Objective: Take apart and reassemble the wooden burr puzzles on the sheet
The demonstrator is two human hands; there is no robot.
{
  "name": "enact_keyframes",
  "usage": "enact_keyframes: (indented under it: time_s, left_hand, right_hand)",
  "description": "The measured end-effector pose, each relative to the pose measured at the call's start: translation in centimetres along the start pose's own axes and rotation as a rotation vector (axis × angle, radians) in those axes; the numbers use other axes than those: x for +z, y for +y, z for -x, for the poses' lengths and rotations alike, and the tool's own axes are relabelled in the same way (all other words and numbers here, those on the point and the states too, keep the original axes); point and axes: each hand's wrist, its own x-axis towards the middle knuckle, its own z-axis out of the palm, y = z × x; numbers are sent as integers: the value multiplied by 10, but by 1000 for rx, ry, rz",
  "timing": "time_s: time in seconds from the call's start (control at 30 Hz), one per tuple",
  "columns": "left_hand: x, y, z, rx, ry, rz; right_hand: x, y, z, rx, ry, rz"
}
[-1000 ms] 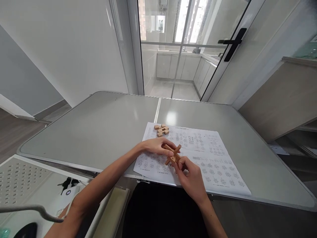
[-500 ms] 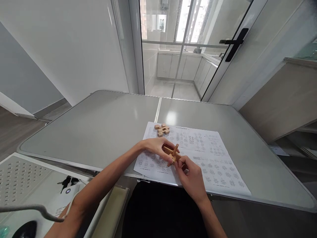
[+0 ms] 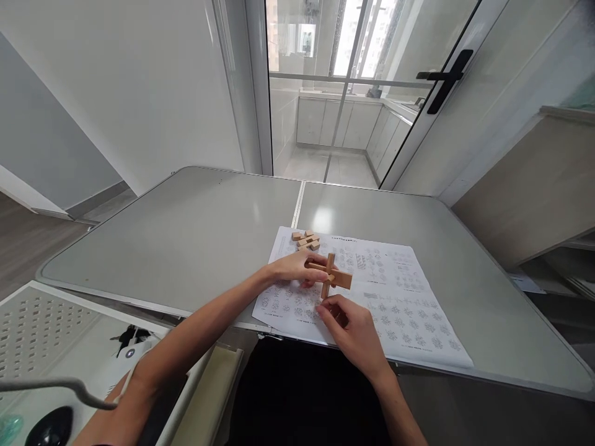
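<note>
My left hand [image 3: 297, 266] grips a partly joined wooden burr puzzle [image 3: 331, 276] over the printed sheet. Its crossed sticks point up, down, left and right, and a wider block end faces right. Part of the puzzle is hidden behind my left fingers. My right hand [image 3: 352, 328] is below it, with thumb and forefinger pinched at the lower end of the downward stick. Several loose notched wooden pieces [image 3: 307, 240] lie just beyond my left hand, at the sheet's far left corner.
The large paper sheet [image 3: 409, 291] with printed diagrams covers the near part of the grey table [image 3: 209, 229]. Left of the table stands a white perforated surface [image 3: 28, 334] with keys [image 3: 127, 337] and a cable [image 3: 56, 383]. A glass door [image 3: 344, 124] is behind the table.
The puzzle has been turned and raised, so its crossed sticks and wide block now show. My right hand has shifted from its right side to its lower end.
</note>
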Motion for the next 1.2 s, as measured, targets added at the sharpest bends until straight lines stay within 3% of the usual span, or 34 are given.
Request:
enact_keyframes:
  time_s: [0.2, 0.37, 0.7, 1.2]
  left_hand:
    - [2, -2, -2, 18, -34, 84]
    - [7, -1, -1, 81, 13, 64]
    - [9, 1, -1, 64, -19, -194]
    - [8, 2, -1, 55, -38, -162]
  right_hand:
    - [-1, -2, -4, 91, 21, -60]
    - [-1, -3, -7, 177, 151, -35]
    - [-1, 6, -4, 123, 140, 57]
    - [-4, 7, -2, 166, 165, -14]
